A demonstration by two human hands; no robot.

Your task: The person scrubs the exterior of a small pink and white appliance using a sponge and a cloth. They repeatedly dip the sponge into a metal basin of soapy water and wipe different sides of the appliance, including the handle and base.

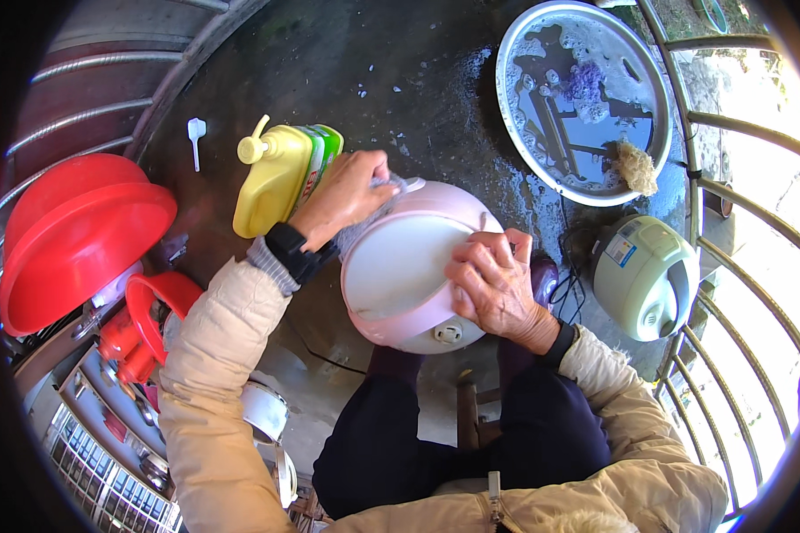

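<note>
A pink and white rounded appliance, possibly a rice cooker (407,266), is tilted in front of my knees. My left hand (347,196) holds a grey cloth (372,223) against its upper left side. The fingers of my right hand (497,283) curl over its right edge; what lies under them is hidden. Just beyond my left hand is a yellow pump bottle (273,176) with a green label. At the upper right, a round metal basin (663,126) contains soapy water, a purple mesh scrubber (583,81) and a tan fibrous scrubber (637,168) near its rim.
A pale green rice cooker (643,276) stands at right beside a dark cable (569,283) and metal railings (750,133). Large red plastic basins (83,233) are at left, with a white scoop (196,141) on the wet floor. A metal pot (264,410) sits below my left forearm.
</note>
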